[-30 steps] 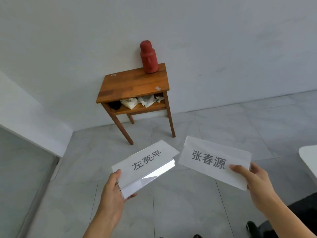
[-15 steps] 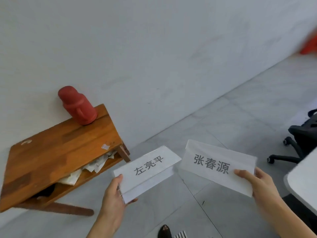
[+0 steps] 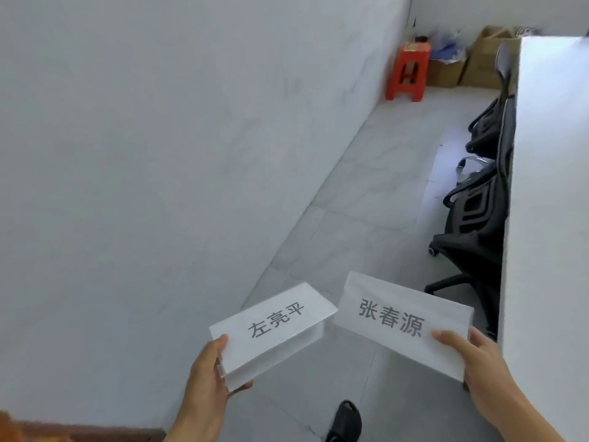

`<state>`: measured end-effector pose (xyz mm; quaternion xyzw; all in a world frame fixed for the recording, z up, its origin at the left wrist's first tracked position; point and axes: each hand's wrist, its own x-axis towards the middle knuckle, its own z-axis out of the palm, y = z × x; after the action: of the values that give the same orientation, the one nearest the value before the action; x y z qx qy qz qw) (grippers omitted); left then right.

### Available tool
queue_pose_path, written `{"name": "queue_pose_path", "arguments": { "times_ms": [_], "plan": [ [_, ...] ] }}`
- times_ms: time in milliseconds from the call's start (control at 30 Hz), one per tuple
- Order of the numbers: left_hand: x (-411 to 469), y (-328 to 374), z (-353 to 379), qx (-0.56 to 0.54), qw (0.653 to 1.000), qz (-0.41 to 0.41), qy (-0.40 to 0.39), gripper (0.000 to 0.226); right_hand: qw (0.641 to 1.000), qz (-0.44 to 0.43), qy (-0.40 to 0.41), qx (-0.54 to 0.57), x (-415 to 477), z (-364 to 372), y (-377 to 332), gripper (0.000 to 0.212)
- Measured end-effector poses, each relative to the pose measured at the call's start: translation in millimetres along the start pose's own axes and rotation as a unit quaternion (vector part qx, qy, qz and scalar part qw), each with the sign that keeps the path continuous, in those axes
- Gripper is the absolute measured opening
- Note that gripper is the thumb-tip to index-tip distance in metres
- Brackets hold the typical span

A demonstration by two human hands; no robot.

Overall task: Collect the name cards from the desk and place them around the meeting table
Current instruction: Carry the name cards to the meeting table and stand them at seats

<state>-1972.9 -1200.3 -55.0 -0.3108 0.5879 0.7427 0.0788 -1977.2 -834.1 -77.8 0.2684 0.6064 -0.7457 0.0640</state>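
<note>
My left hand grips a stack of white name cards at its lower left corner; the top card shows three printed characters. My right hand holds a single white name card by its right end, thumb on its face. Both are held in front of me over the grey tiled floor. The white meeting table runs along the right edge of the view, just right of my right hand.
Black office chairs stand tucked against the table's left side. A white wall fills the left. At the far end stand a red plastic stool and cardboard boxes. A strip of the wooden desk shows at bottom left. My foot in a black sandal is below.
The view has swung right: the wooden desk and red flask have slid out at the bottom left, and the table, chairs and red stool have come into sight. Both hands keep their cards.
</note>
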Motion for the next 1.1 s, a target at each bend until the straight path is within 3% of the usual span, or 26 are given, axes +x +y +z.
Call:
{"name": "queue_pose_path", "arguments": {
  "times_ms": [233, 367, 667, 867, 1100],
  "plan": [
    [120, 94, 94, 0.043, 0.996, 0.019, -0.072, 0.027, 0.997, -0.022, 0.049, 0.05, 107, 29, -80, 0.071],
    [188, 123, 156, 0.065, 0.99, -0.008, -0.122, 0.025, 0.993, -0.034, 0.099, 0.056, 163, 24, -109, 0.037],
    [370, 211, 327, 0.11, 0.966, -0.028, -0.231, 0.024, 0.953, -0.069, 0.262, 0.138, 289, 21, -181, 0.021],
    [440, 269, 463, 0.173, 0.92, -0.04, -0.35, 0.029, 0.911, -0.1, 0.352, 0.191, 328, 14, -235, 0.028],
    [468, 264, 639, 0.217, 0.86, -0.059, -0.457, 0.029, 0.837, -0.15, 0.465, 0.249, 368, -50, -274, 0.025]
  ]
}}
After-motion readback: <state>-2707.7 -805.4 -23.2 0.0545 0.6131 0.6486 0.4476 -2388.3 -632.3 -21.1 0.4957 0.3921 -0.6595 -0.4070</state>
